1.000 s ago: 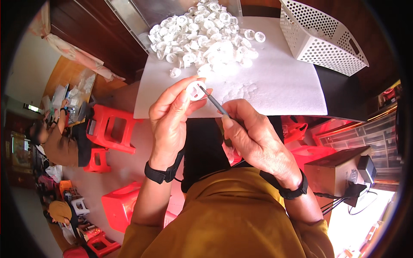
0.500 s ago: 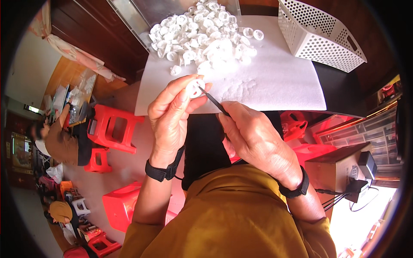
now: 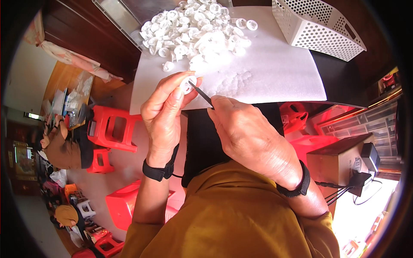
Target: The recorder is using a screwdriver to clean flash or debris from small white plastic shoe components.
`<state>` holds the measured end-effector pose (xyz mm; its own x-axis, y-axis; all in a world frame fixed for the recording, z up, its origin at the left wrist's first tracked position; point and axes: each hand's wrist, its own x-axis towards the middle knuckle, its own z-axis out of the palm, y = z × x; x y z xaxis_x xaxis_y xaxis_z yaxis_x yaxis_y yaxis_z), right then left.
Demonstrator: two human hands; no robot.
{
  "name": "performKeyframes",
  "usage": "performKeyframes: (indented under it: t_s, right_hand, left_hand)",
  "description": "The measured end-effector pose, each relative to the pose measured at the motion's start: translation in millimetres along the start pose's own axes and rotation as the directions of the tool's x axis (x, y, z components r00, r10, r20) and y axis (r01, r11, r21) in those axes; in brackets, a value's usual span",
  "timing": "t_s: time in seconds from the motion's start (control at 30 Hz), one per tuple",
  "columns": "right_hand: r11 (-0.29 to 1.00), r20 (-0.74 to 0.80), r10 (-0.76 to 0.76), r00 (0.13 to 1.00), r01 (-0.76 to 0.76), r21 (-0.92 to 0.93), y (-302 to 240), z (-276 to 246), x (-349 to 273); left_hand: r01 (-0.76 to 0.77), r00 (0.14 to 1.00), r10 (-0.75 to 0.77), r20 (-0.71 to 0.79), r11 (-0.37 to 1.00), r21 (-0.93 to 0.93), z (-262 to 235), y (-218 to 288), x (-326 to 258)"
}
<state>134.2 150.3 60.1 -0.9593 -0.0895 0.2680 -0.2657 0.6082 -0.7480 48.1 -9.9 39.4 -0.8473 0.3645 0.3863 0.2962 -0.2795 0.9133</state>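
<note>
Pinched between the thumb and fingers of my left hand (image 3: pixel 165 105) is a small round white plastic part (image 3: pixel 188 85) with slots in its face. My right hand (image 3: pixel 247 129) grips a thin dark tool (image 3: pixel 202 94), whose exact kind I cannot make out. Its tip touches the face of the white part. Both hands are above the near edge of a white foam sheet (image 3: pixel 279 77). Beyond them lies a heap of similar white plastic parts (image 3: pixel 189 32), with one loose part (image 3: pixel 168 66) at its near left.
A white perforated basket (image 3: pixel 318 34) stands at the back right on the dark table. Red plastic stools (image 3: pixel 114 129) stand on the floor at the left. A cardboard box (image 3: pixel 340 163) with cables is at the right. Another person (image 3: pixel 64 146) sits at a table far left.
Both hands, with the white part and the tool, appear slightly further left in the picture. The whole view has shifted a little. The tool's tip stays at the part's face.
</note>
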Motion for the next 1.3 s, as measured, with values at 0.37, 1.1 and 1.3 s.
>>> performKeyframes:
  t_s: [0.37, 1.1, 1.3]
  right_hand:
    - [0.968, -0.051, -0.18, 0.982, 0.168, -0.184, 13, -5, -3]
    - [0.908, 0.081, -0.226, 0.971, 0.24, -0.342, 19, 0, 11]
    - [0.964, 0.063, -0.154, 0.986, 0.164, -0.21, 15, 8, 20]
  left_hand:
    - [0.047, 0.994, -0.049, 0.096, 0.999, 0.019, -8, 9, 5]
    - [0.14, 0.983, -0.144, 0.112, 0.989, 0.045, -24, 9, 8]
    - [0.13, 0.991, -0.128, 0.027, 0.986, -0.107, -32, -4, 7]
